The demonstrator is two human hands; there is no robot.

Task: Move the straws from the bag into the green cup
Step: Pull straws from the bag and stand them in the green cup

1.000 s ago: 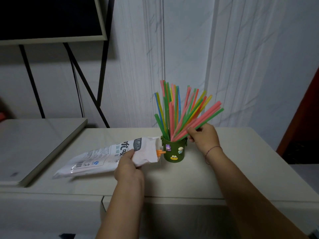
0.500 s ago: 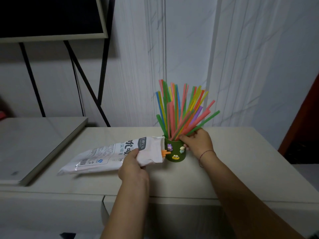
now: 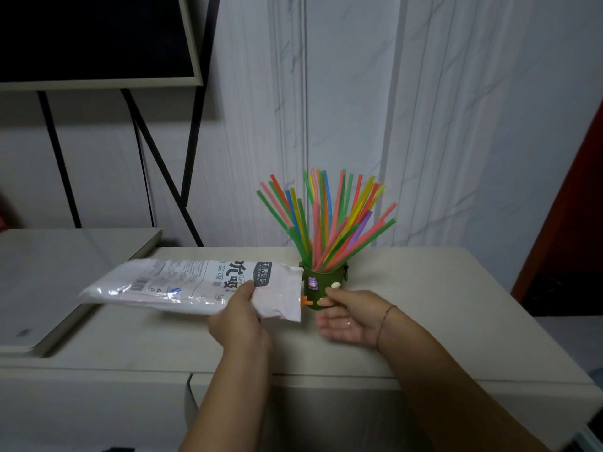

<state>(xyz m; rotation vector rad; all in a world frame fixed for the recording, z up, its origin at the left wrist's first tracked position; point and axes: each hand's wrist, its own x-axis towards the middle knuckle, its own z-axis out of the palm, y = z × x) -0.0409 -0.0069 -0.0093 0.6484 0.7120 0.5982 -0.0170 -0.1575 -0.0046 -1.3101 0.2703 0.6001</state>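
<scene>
1. The left hand (image 3: 239,316) grips the bag (image 3: 169,283) near its open end, with the fingers curled over the plastic. The bag lies across the bench (image 3: 440,305), its mouth just beside the green cup (image 3: 321,290). This grip should be firm, with the mouth turned to the cup.
2. The right hand (image 3: 347,319) is open, with the fingers only loosely bent, and it has nothing in it. Its thumb is at the front of the cup; I cannot tell if it touches.
3. Many straws (image 3: 329,223) stand in the cup and fan out wide. One orange straw (image 3: 306,301) shows its end at the mouth of the bag, between the bag and the right hand. I think this is the next one to take.
4. Pinch the orange end with thumb and first finger. Pull it straight along the bag, not sideways, so the plastic does not come with it.
5. The cup looks light, and top-heavy with so many leaning straws. Put the new straw into the middle from above, softly, and do not push the rim, or the cup may tip.
</scene>
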